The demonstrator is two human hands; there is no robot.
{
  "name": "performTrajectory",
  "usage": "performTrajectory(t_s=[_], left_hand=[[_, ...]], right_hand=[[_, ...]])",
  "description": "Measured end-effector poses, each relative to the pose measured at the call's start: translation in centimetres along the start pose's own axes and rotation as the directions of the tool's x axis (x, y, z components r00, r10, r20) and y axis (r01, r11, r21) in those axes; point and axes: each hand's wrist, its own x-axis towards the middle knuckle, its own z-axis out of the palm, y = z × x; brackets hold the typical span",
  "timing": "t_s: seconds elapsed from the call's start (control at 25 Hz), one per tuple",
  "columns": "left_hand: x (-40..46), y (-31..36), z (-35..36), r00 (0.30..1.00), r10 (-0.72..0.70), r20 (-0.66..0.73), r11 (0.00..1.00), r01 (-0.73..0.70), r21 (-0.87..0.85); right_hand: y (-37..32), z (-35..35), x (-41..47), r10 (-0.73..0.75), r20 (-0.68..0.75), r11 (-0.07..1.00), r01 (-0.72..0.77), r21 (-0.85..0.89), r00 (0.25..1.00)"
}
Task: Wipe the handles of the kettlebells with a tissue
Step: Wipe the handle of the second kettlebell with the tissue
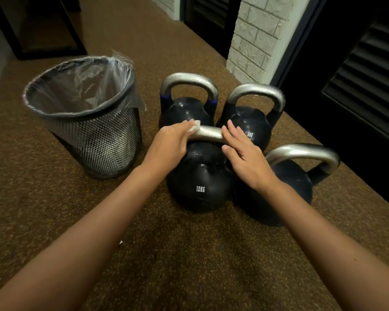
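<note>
While clenched by left hand (171, 142), crumpled white tissue (194, 126) on silver handle (208, 134); right hand (245, 158) released.

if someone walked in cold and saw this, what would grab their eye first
Probably the cluster of four black kettlebells on the speckled floor, with the near one marked 12KG at centre. The left hand presses a white tissue onto its silver handle, while the right hand rests open on the handle's other end. To the left stands a black mesh wastebasket lined with a clear bag.
</note>
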Motion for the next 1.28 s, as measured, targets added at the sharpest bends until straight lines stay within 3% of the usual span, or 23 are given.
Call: performTrajectory(t_s=[0.28,0.56,0.8,1.04,1.28], left_hand=[[-0.9,-2.2,-0.1,0.985,-0.16,-0.062,0.986,0.157,-0.053],[-1.1,-1.1,0.5,0.999,-0.003,-0.05,0.998,0.0,-0.058],[-2.1,-2.0,0.3,0.975,-0.173,-0.136,0.979,0.156,-0.129],[-1.6,-1.1,0.1,0.989,-0.063,-0.132,0.993,0.048,-0.109],[-4.3,-1.6,2.5,0.96,-0.21,-0.183,0.97,0.181,-0.161]], right_hand=[[-0.1,-0.1,-0.1,-0.006,0.004,1.0,0.006,-0.004,1.0],[-0.3,-0.1,-0.1,-0.004,-0.005,1.0,0.004,-0.002,1.0],[-0.2,0.0,0.0,-0.006,0.001,1.0,0.006,0.0,1.0],[0.0,0.3,0.0,-0.005,-0.014,1.0,0.005,0.014,1.0],[-0.1,0.3,0.0,0.0,-0.008,1.0,0.0,0.006,1.0]])
